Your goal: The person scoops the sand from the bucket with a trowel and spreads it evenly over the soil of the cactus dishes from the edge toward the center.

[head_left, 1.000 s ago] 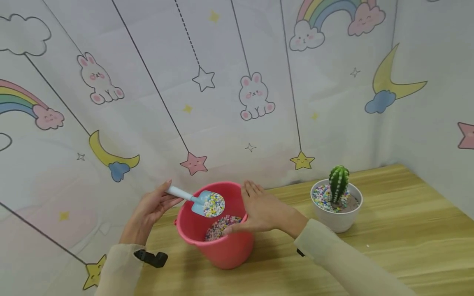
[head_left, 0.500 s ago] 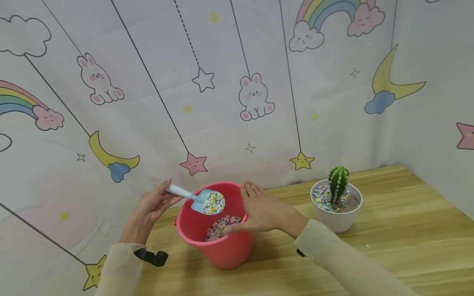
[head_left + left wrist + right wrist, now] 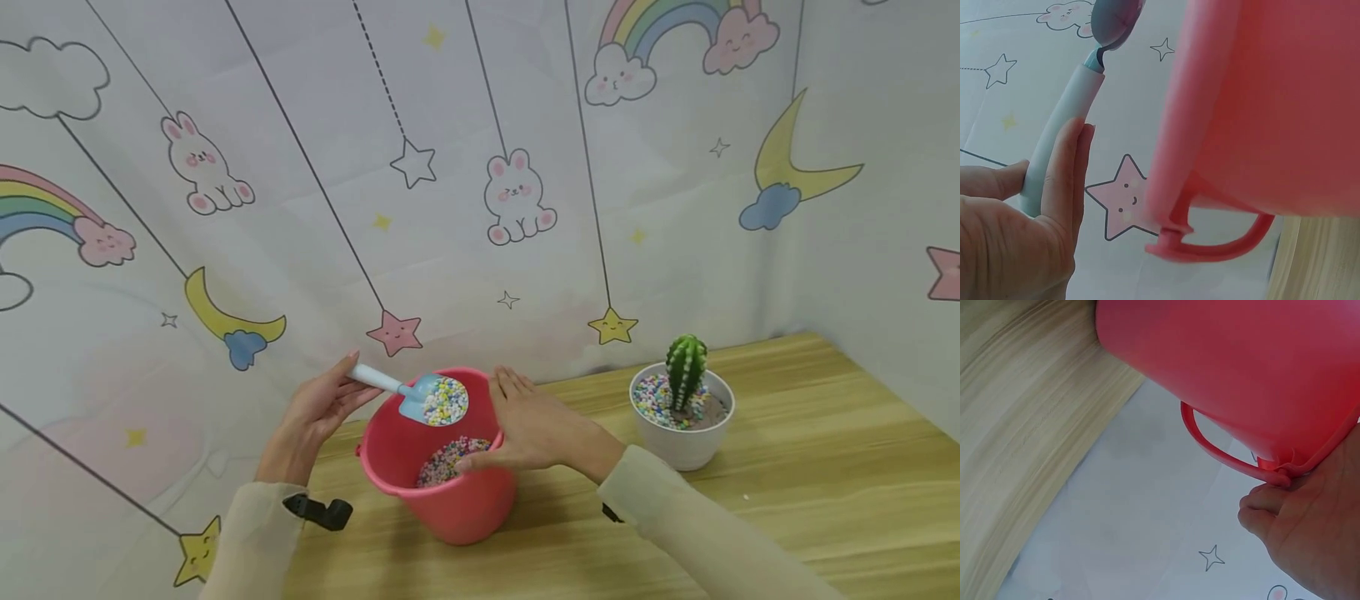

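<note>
In the head view, my left hand (image 3: 318, 412) holds a small toy shovel (image 3: 380, 379) by its pale handle. The shovel's light blue blade is loaded with multicoloured beads (image 3: 446, 402) and hangs above the bucket opening. In the left wrist view, thumb and fingers pinch the handle (image 3: 1060, 131). My right hand (image 3: 543, 425) grips the right side of the red bucket (image 3: 457, 508), its thumb over the rim. More beads (image 3: 450, 460) lie inside the bucket. The right wrist view has that hand (image 3: 1316, 531) at the rim beside the red bucket handle (image 3: 1222, 453).
A white pot (image 3: 682, 446) with a green cactus (image 3: 686, 371) stands to the right on the wooden table (image 3: 810, 467). Beads cover part of its brown soil. Behind the table hangs a cloth (image 3: 450, 267) printed with stars, rabbits and moons.
My left hand has moved slightly right and up, carrying the loaded shovel with it. The right hand and the bucket stay nearly where they were.
</note>
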`<state>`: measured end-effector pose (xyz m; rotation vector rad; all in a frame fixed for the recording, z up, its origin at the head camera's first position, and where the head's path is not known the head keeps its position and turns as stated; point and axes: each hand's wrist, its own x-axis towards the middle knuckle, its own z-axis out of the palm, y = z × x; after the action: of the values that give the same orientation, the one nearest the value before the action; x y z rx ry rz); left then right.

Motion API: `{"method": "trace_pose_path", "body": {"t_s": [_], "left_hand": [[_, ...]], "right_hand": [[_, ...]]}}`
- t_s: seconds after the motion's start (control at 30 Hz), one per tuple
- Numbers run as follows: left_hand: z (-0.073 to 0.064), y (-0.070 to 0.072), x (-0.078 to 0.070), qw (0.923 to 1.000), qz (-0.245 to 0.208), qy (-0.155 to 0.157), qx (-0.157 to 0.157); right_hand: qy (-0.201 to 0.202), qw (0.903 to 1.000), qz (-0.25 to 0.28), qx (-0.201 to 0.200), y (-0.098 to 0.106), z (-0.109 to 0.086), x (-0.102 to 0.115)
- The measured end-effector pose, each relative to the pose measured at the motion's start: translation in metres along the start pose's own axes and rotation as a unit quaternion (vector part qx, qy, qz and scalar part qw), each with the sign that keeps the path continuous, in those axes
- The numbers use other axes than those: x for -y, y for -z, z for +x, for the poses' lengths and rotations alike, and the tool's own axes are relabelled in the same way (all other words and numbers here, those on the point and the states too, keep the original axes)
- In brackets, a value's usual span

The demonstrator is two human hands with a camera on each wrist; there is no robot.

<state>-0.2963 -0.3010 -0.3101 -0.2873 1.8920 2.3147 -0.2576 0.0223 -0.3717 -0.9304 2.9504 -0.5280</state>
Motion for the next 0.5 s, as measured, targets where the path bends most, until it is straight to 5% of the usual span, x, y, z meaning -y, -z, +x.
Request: {"method": "trace_pose_path", "body": {"t_s": [0.5], "left_hand": [[0.003,-0.042,-0.009,0.9993,-0.011,-0.009,0.035]], "right_hand": [[-0.003,0.9993,0.034,-0.015,0.019,-0.017,-0.014]]}}
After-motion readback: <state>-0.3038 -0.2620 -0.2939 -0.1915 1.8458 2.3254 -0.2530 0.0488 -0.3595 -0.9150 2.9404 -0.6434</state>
